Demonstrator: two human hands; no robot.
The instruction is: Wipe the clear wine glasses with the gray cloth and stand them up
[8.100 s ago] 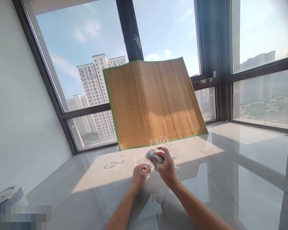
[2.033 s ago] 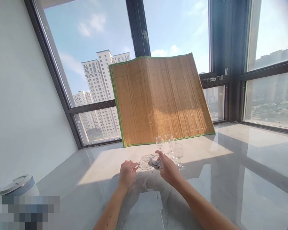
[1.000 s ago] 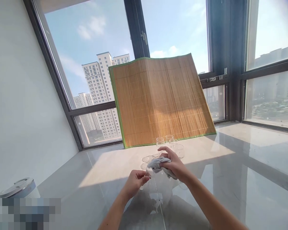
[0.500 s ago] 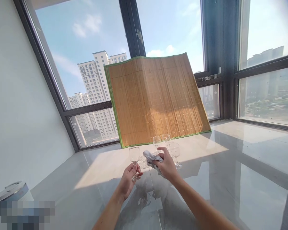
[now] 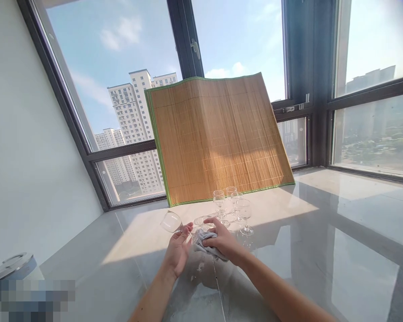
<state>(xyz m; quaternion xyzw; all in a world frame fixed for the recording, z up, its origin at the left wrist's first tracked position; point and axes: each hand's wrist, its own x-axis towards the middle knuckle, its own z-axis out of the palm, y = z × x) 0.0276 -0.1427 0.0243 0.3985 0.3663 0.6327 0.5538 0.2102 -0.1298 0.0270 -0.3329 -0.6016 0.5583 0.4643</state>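
Left hand [image 5: 176,250] grips a tilted glass [image 5: 171,222] by its stem; right hand [image 5: 223,241] clutches a cloth [image 5: 204,237] against its foot. Three glasses [image 5: 235,206] stand just behind.

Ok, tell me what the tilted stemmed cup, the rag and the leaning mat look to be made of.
Stemmed cup in the left hand: clear glass, glossy; the floor shows through the bowl. Rag under the right hand: soft grey cloth, matte, bunched in folds. Mat: probably bamboo slats, with fine parallel lines, tan colour and a green edging, likely fabric.
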